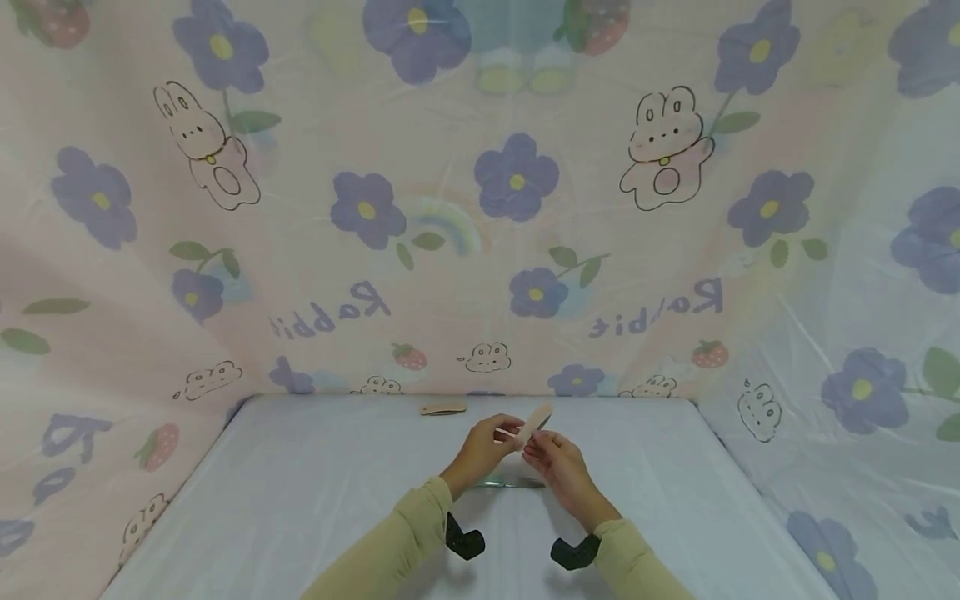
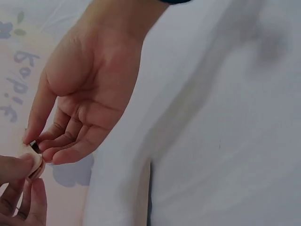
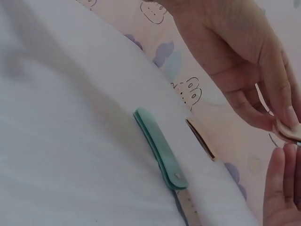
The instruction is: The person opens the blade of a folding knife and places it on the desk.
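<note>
Pinching a beige piece (image 1: 535,423) with left hand (image 1: 480,452) and right hand (image 1: 566,473); seeing a green handle (image 3: 161,149) plainly from right wrist, but from left, just a pale blade (image 2: 143,200).

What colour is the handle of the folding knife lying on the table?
Teal green; the handle shows best in the right wrist view.

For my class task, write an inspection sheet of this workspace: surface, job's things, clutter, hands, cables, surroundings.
Surface: white covering, faint creases.
Job's things: held beige piece; green-handled folding knife lying with blade out; second beige piece lying farther back.
Clutter: nothing seen.
Hands: left hand and right hand both pinch the held beige piece, above the surface.
Cables: nothing seen.
Surroundings: printed fabric with flowers, rabbits and strawberries.
</note>
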The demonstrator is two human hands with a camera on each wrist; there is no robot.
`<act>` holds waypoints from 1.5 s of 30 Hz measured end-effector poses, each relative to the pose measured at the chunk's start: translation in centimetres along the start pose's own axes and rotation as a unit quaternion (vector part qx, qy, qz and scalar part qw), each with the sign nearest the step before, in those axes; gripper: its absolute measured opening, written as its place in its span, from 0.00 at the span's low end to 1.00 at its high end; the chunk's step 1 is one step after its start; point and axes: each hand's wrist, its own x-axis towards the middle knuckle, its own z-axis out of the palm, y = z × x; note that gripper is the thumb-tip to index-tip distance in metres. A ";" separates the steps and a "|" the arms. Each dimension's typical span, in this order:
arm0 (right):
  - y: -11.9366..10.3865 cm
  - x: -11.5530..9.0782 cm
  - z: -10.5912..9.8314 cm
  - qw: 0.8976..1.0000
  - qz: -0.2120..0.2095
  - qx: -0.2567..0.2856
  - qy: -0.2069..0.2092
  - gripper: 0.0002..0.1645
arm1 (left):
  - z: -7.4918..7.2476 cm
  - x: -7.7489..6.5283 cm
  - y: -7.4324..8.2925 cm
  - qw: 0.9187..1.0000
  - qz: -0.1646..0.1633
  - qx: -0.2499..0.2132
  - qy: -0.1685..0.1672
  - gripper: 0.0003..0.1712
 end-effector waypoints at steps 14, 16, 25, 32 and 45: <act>-1.1 -3.4 1.2 0.991 -0.051 -0.122 -0.012 0.21 | -1.4 -4.9 5.6 0.998 -0.007 -0.067 -0.010 0.18; -1.3 -4.0 1.6 0.990 -0.061 -0.128 -0.009 0.21 | -1.2 -5.0 5.1 0.997 -0.001 -0.072 -0.006 0.17; -1.3 -6.6 2.0 0.987 -0.046 -0.155 0.004 0.22 | 0.0 -6.6 2.8 0.993 -0.017 -0.115 0.002 0.16; 0.7 -8.2 1.4 0.989 -0.005 -0.147 -0.011 0.20 | 1.0 -8.8 1.7 0.990 -0.055 -0.129 0.007 0.13; 3.1 -9.6 0.0 0.987 0.029 -0.155 -0.004 0.20 | 3.1 -10.6 -0.4 0.982 -0.066 -0.177 -0.003 0.15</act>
